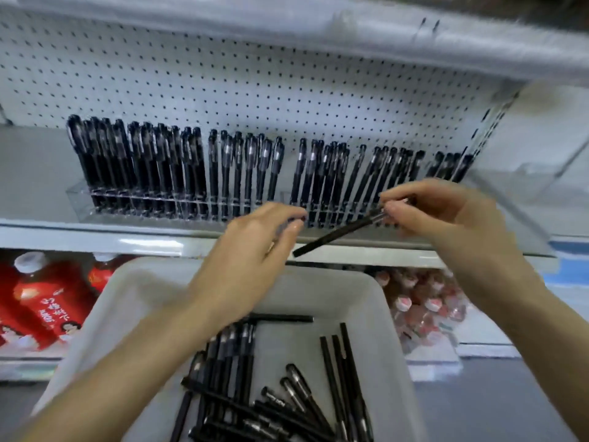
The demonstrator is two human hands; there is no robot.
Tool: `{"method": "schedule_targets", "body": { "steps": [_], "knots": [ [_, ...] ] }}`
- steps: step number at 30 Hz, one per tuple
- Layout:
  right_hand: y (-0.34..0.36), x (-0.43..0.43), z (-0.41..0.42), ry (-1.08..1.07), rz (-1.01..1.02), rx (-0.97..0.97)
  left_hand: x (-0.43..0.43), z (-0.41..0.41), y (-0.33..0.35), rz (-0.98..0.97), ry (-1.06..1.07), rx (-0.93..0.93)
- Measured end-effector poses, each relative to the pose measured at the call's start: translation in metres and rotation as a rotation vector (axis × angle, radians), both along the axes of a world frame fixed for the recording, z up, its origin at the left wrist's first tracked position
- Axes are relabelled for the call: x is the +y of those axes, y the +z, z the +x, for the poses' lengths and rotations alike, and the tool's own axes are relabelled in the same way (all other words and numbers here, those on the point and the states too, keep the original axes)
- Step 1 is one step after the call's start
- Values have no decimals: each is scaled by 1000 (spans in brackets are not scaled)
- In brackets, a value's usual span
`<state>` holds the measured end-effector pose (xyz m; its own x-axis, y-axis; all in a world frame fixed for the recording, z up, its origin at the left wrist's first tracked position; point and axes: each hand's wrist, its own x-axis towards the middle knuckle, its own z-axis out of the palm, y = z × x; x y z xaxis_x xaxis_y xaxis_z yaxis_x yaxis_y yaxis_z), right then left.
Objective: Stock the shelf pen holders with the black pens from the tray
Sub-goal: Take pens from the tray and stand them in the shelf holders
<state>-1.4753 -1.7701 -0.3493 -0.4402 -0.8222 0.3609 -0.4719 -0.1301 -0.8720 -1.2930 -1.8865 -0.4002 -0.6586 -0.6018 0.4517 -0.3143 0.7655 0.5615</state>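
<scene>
Against a white pegboard shelf (223,74), fingertips (390,207) of the right hand (446,212) are pinching a black pen (338,232) by its capped end. It is slanting down toward the left hand (255,240), whose curled fingers are too blurred to tell whether they hold anything. The step appears to be slotting: the pen needs standing upright in a gap in the clear pen holders (191,207). More pens (287,393) are waiting in the tray (382,301), cut off below.

White pegboard (223,74) backs grey shelf (38,173); red bottles (41,301) below (labels blurred).
</scene>
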Motion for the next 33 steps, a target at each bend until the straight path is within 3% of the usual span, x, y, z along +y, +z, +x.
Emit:
{"method": "schedule_targets", "body": {
  "steps": [7, 13, 25, 33],
  "knots": [
    [17, -17, -55, -206, -182, -59, -15, -57, -22, -188, 9, -241],
    [17, -56, -59, -234, -274, 92, -26, -70, -37, -274, 55, -343],
    [-13, -98, -71, -140, -89, 277, -35, -71, -49, -307, 21, -338],
    [-20, -105, -76, -164, -9, 550, -38, -72, -52, -333, 28, -317]
  ]
}}
